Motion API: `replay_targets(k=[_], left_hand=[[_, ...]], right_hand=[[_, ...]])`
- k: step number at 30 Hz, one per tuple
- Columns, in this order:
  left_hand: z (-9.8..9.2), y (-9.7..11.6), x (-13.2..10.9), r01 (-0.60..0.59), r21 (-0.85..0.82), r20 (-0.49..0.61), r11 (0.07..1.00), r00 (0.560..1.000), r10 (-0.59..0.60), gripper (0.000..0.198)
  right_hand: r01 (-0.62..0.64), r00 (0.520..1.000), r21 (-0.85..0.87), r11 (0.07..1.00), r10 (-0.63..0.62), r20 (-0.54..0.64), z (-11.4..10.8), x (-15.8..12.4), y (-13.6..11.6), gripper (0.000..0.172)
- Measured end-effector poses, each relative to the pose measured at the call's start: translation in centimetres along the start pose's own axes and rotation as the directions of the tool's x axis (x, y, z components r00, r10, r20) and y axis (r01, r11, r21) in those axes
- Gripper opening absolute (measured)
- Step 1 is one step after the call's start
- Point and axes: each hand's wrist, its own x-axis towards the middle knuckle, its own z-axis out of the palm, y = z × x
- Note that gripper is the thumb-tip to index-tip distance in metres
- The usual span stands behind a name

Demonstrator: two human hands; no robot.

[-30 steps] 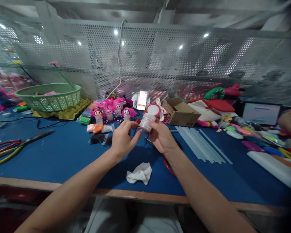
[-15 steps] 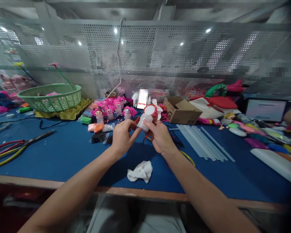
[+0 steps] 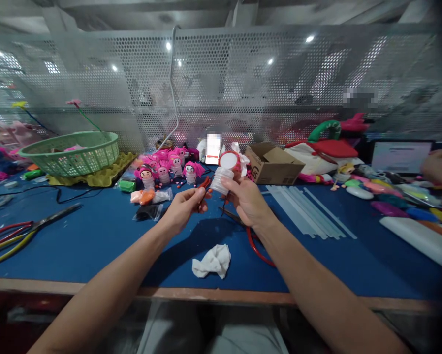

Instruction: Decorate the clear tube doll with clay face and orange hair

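My right hand (image 3: 248,199) is closed around a small doll, its fingers on the white ribbed body (image 3: 221,181). The doll's round white head (image 3: 228,161) has a red rim and a white bow-like piece beside it. Just to the left, my left hand (image 3: 187,206) pinches a thin red-and-dark strip (image 3: 205,183) close to the body; whether the strip is joined to the doll I cannot tell. A dark strand hangs under the body. Below my right hand lie red-handled scissors (image 3: 256,246), partly covered by the wrist. A crumpled white tissue (image 3: 212,261) rests near the table edge.
Several pink-haired dolls (image 3: 163,172) stand behind my left hand, near bagged orange clay (image 3: 147,196). A lit phone (image 3: 212,150) and a cardboard box (image 3: 274,164) are at the back. Translucent sticks (image 3: 309,216) lie right; large scissors (image 3: 32,226) and a green basket (image 3: 69,155) are left.
My left hand has drawn back a little from the doll's body, now pinching the thin strip. More of the red-handled scissors shows under my right wrist. The view has shifted slightly.
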Motion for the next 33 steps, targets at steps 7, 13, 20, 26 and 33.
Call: replay_targets(k=[7, 13, 20, 26, 33], left_hand=[[-0.1, -0.1, 0.0, 0.278, -0.232, 0.149, 0.932, 0.957, -0.248, 0.034], [-0.1, -0.3, -0.2, 0.241, -0.243, 0.178, 0.94, 0.963, -0.201, 0.03], [-1.2, -0.3, 0.4, 0.028, 0.328, 0.077, 0.944, 0.995, -0.057, 0.023], [-4.2, 0.8, 0.6, 0.042, 0.944, -0.042, 0.326, 0.999, -0.008, 0.011], [-5.4, 1.7, 0.7, 0.084, 0.975, -0.1, 0.207, 0.993, 0.069, 0.021]], right_hand=[[0.024, 1.0, -0.047, 0.999, -0.023, 0.01, 0.1, -0.2, -0.1, 0.022], [0.017, 1.0, -0.022, 1.0, -0.017, 0.024, 0.1, -0.4, -0.3, 0.027], [0.107, 0.994, -0.034, 0.994, -0.108, -0.013, -0.7, 0.3, -0.4, 0.032], [0.162, 0.98, -0.068, 0.984, -0.169, -0.108, -2.0, 1.3, -0.7, 0.031], [0.057, 0.995, -0.086, 0.995, -0.049, 0.09, -1.0, -0.1, -3.5, 0.026]])
